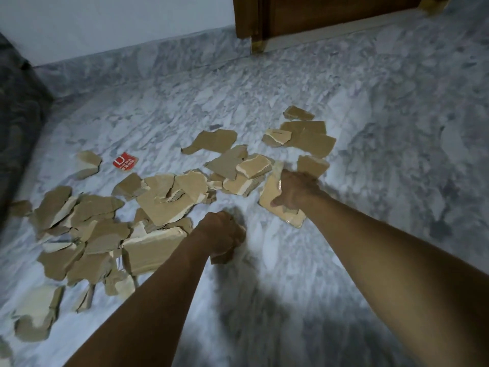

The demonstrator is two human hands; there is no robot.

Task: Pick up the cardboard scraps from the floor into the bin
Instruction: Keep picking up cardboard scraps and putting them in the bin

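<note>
The right hand (297,190) grips a big scrap (268,189) by its edge. The left hand (221,231) curls round a small scrap (222,258). Other scraps (164,200) litter the floor (383,128) from the left edge to the middle, with bare marble to the right.

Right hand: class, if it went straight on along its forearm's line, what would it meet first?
Probably the pile of torn cardboard scraps just ahead of the right hand; depth is unclear.
</note>
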